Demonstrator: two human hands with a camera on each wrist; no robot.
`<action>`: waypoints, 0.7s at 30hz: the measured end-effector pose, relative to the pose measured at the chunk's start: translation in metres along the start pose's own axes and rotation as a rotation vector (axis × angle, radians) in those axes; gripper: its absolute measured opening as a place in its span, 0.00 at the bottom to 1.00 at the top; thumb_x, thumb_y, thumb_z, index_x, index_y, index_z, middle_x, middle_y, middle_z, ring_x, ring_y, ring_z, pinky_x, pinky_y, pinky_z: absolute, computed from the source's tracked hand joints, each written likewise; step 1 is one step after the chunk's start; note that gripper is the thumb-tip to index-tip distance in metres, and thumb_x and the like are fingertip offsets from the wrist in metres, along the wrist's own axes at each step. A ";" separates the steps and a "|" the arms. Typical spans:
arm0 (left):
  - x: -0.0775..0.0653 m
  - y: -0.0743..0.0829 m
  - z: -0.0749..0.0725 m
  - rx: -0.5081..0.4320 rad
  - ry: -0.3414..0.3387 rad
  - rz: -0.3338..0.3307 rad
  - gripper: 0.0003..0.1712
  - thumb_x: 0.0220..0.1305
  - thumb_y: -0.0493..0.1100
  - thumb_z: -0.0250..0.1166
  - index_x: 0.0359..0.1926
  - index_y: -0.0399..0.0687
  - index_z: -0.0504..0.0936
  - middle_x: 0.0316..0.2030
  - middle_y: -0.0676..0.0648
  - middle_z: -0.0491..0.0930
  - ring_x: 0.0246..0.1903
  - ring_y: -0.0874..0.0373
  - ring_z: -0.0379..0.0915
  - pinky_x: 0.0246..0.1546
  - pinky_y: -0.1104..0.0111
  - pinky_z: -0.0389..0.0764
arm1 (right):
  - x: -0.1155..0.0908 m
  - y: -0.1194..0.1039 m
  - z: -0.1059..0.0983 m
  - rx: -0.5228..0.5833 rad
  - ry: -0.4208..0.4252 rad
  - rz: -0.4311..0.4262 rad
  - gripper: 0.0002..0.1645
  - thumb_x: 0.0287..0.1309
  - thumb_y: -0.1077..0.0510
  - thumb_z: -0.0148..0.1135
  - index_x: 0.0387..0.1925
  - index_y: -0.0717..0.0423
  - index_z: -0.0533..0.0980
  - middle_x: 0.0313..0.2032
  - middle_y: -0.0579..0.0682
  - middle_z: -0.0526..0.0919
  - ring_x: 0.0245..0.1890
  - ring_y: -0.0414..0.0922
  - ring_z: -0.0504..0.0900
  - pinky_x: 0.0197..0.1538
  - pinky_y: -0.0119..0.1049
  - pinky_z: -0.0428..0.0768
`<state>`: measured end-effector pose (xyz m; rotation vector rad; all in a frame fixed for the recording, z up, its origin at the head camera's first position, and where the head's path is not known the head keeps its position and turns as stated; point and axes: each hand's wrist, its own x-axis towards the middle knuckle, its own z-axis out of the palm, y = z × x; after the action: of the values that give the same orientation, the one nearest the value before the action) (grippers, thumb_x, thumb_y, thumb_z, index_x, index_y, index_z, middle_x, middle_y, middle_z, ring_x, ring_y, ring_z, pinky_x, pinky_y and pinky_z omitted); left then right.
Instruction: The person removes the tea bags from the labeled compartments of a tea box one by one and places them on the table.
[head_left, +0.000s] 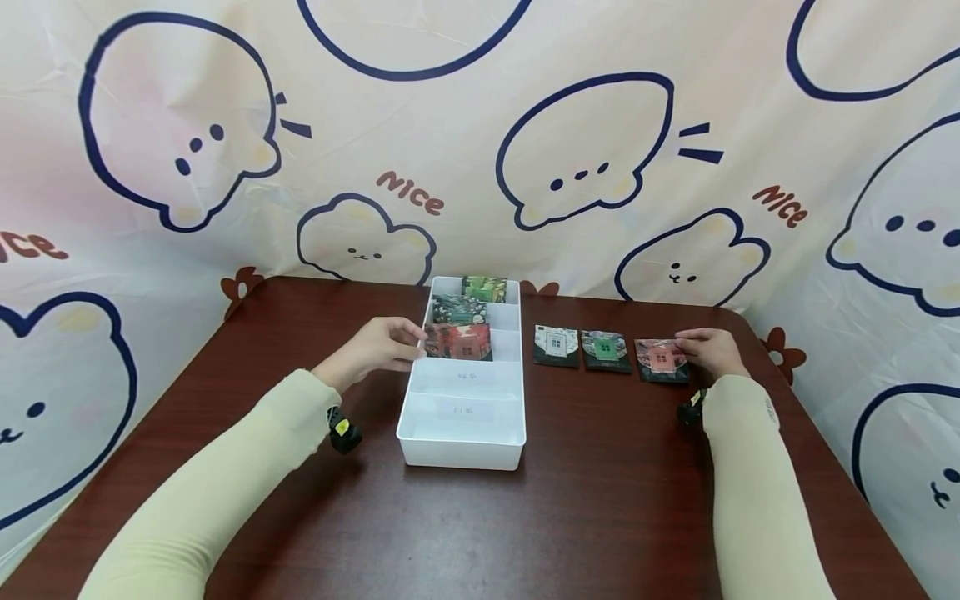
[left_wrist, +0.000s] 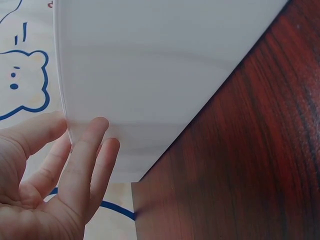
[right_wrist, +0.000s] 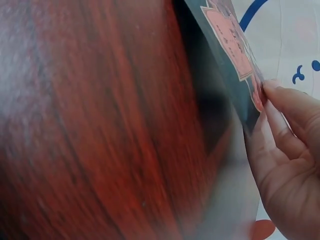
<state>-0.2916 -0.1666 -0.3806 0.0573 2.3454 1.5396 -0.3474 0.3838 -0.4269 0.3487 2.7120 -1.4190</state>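
A long white divided box (head_left: 461, 454) stands on the table. My left hand (head_left: 386, 346) holds its left rim; in the left wrist view, fingers (left_wrist: 92, 150) lie along the outer wall. Three flat packets stand in separate compartments: a red one (head_left: 459, 342) nearest that hand, a dark green one (head_left: 460, 309) behind it and a yellow-green one (head_left: 484, 288) at the far end. My right hand (head_left: 716, 350) pinches the right edge of a packet with a pink label (head_left: 662, 360). The right wrist view shows that packet (right_wrist: 230, 42) tilted, between thumb and fingers.
Left of the pink-label packet lie a packet with a green label (head_left: 606, 351) and one with a white label (head_left: 557, 345). The box's two near compartments carry handwritten labels (head_left: 463, 409). A printed cloth (head_left: 465, 142) hangs behind the brown table (head_left: 600, 500).
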 end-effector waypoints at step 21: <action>0.000 0.001 0.000 0.018 0.004 -0.007 0.22 0.59 0.35 0.68 0.55 0.36 0.76 0.48 0.37 0.75 0.41 0.50 0.80 0.45 0.59 0.84 | 0.004 -0.001 0.003 -0.075 -0.005 0.036 0.24 0.67 0.57 0.57 0.60 0.67 0.72 0.60 0.67 0.73 0.39 0.40 0.79 0.40 0.27 0.84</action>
<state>-0.2920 -0.1663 -0.3801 0.0507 2.3597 1.5173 -0.3515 0.3812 -0.4283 0.3867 2.7314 -1.3034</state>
